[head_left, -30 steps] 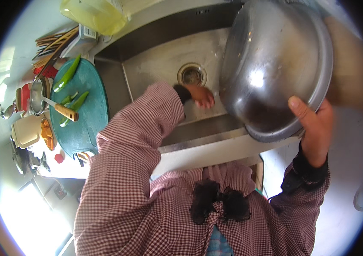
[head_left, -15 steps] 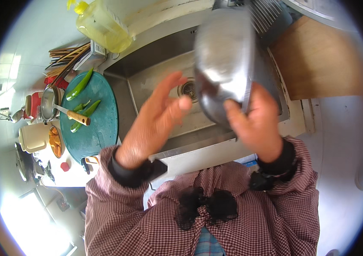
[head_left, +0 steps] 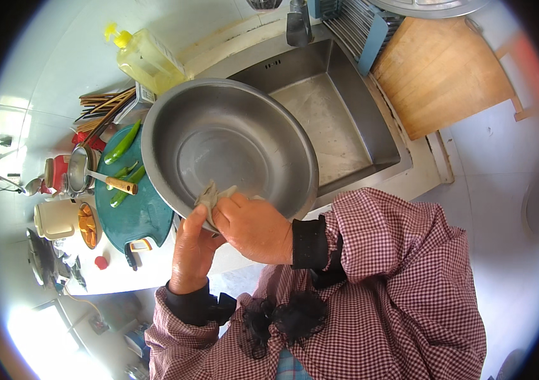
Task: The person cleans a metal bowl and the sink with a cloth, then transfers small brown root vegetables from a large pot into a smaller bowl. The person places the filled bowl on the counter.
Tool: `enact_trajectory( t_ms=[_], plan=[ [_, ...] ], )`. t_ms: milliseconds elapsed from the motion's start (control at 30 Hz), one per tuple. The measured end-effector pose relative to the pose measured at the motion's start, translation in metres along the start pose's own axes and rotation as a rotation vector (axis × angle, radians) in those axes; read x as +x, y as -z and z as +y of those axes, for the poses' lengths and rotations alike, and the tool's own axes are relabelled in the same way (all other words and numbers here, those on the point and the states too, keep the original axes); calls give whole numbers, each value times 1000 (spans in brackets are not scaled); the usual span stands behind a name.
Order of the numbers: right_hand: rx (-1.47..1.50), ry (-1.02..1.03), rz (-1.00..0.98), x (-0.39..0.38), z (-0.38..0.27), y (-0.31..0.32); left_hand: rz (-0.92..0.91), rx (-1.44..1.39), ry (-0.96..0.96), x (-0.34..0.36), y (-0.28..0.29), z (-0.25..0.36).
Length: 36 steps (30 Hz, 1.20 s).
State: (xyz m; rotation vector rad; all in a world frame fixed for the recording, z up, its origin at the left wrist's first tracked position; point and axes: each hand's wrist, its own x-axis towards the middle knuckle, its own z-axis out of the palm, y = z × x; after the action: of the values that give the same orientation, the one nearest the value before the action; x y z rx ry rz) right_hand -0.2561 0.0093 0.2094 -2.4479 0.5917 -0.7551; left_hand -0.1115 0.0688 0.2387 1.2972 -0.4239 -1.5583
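Now turned hollow-up, the round, shiny steel bowl (head_left: 228, 149) sits over the sink (head_left: 339, 126); left hand (head_left: 190, 250) grips its near rim, right hand (head_left: 253, 228) presses a crumpled grey cloth (head_left: 211, 195) inside.

Bright daylight, blown-out, fisheye-warped edges

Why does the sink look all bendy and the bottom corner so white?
In the head view, the fisheye lens bows the straight sink edges toward the rim; bright light at the lower left washes out the counter there; the metal bowl held by the left hand and right hand shows only soft sheen and looks sharp.
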Motion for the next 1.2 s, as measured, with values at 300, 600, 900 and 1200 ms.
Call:
enact_trajectory(
  t_ms=[300, 600, 900, 1200],
  plan=[
    [-80, 123, -43, 6, 3, -4, 87, -346, 123, 20, 15, -40],
    [341, -199, 241, -12, 44, 116, 265, -327, -110, 38, 8, -33],
    [745, -847, 314, -62, 247, 100, 561, -224, -705, -4, 56, 23],
    [-495, -1196, -148, -49, 346, 16, 729, -222, -667, -68, 84, 40]
  ],
)
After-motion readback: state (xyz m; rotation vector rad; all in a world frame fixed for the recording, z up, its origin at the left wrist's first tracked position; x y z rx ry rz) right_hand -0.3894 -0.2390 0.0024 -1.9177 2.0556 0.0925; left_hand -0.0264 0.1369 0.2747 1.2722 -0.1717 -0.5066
